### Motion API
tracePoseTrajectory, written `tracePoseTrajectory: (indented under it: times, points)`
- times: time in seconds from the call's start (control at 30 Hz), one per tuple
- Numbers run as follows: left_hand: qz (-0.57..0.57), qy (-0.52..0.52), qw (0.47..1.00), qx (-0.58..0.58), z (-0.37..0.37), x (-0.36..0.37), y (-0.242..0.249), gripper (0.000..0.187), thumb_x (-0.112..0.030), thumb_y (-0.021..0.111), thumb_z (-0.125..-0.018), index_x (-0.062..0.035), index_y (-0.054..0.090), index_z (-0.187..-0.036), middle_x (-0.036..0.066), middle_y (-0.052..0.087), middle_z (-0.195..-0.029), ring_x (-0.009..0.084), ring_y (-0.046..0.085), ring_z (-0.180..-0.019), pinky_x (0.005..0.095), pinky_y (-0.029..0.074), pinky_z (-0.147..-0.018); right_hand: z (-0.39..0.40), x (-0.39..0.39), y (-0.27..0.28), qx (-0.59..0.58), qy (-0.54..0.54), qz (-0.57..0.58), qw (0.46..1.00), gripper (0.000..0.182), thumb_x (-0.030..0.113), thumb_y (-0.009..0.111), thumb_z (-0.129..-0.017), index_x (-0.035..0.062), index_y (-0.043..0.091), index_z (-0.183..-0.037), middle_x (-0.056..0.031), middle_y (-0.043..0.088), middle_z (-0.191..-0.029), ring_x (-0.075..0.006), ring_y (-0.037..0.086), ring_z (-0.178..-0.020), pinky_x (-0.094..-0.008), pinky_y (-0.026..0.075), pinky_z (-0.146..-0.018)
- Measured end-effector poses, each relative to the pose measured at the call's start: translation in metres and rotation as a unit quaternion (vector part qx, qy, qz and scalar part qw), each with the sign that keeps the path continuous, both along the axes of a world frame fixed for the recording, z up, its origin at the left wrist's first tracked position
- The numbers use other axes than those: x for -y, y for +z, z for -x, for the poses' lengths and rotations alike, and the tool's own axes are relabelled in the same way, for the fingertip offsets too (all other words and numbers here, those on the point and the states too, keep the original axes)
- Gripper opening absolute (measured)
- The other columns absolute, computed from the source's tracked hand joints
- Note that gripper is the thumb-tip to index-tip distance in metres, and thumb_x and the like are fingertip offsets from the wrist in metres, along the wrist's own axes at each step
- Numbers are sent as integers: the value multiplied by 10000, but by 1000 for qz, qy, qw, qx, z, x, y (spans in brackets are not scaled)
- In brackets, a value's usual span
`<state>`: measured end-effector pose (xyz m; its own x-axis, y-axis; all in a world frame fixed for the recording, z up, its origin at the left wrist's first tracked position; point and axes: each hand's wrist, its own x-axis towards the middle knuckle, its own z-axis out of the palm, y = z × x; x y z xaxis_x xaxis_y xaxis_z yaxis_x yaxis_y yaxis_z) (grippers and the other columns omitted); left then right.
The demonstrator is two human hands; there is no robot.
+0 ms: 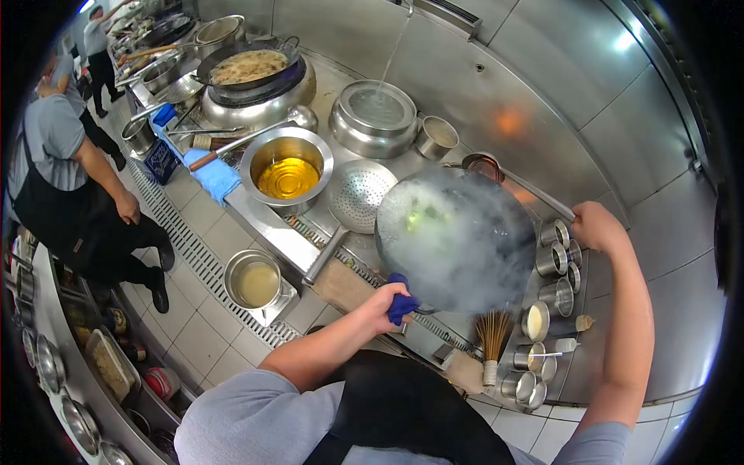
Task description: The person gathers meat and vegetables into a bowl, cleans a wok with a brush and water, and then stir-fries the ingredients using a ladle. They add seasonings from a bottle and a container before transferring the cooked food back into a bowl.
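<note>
Steam rises from a large dark wok (457, 240), with something green faintly visible in its left part. My left hand (385, 307) is closed on a dark blue cloth (401, 299) at the wok's near rim. At the right, my right hand (597, 226) grips the end of a long metal ladle handle (539, 195). The ladle's bowl (483, 164) is at the wok's far edge, beside a reddish glow. Steam hides most of what is inside the wok.
A perforated strainer (362, 195) and a pot of yellow oil (287, 203) stand left of the wok. Behind are a water-filled pot (373, 118) under running water and another wok (249, 68). Seasoning cups (535, 321) and a bamboo brush (491, 341) sit right. Co-workers (70, 174) stand left.
</note>
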<state>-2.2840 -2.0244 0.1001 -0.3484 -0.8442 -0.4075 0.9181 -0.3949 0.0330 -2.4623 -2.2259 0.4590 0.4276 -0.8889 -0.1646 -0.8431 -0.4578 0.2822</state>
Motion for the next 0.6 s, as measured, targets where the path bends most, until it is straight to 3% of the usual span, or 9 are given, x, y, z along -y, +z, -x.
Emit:
tracePoseTrajectory:
  times: [0.07, 0.17, 0.23, 0.4, 0.47, 0.6]
  points:
    - [-9, 15, 999, 32, -9, -5, 3, 91, -160, 554, -735, -97, 488, -741, 44, 485, -616, 161, 422, -465, 271, 327, -407, -18, 1, 2, -48, 62, 42, 996, 204, 108, 583, -760, -22, 664, -895, -241, 644, -857, -396, 625, -851, -440, 498, -759]
    - [-13, 12, 1000, -16, -21, -8, -3, 102, -174, 547, -739, -102, 483, -704, 37, 482, -603, 152, 412, -458, 268, 323, -408, -54, -4, 6, -80, 52, 63, 993, 172, 77, 579, -764, -8, 670, -883, -235, 649, -881, -393, 626, -875, -453, 506, -768]
    - [-8, 8, 1000, -21, -27, -5, -23, 103, -178, 543, -741, -93, 492, -713, 42, 486, -615, 147, 411, -470, 264, 326, -412, -74, -5, 4, -102, 55, 75, 990, 160, 67, 573, -769, -1, 670, -876, -231, 650, -898, -393, 630, -875, -457, 508, -767]
    - [-4, 34, 999, -29, -45, -8, -10, 143, -195, 528, -749, -53, 514, -760, 56, 497, -652, 128, 409, -511, 249, 333, -426, -128, -18, 1, -126, 94, 118, 980, 142, 36, 563, -769, 3, 665, -862, -216, 655, -945, -385, 644, -864, -456, 516, -749]
    - [58, 26, 991, -118, -47, -4, -24, 234, -203, 531, -764, 8, 526, -865, 83, 533, -745, 127, 396, -514, 237, 322, -436, -151, -20, 6, -187, 126, 136, 965, 143, 22, 558, -765, 9, 668, -857, -200, 663, -943, -368, 655, -859, -446, 524, -738]
    - [137, 31, 964, -226, -30, 19, -62, 263, -199, 539, -759, 21, 509, -899, 85, 512, -767, 111, 381, -515, 232, 313, -435, -185, -29, 18, -209, 169, 204, 941, 142, 26, 563, -763, 20, 681, -841, -184, 672, -913, -351, 662, -839, -429, 535, -724]
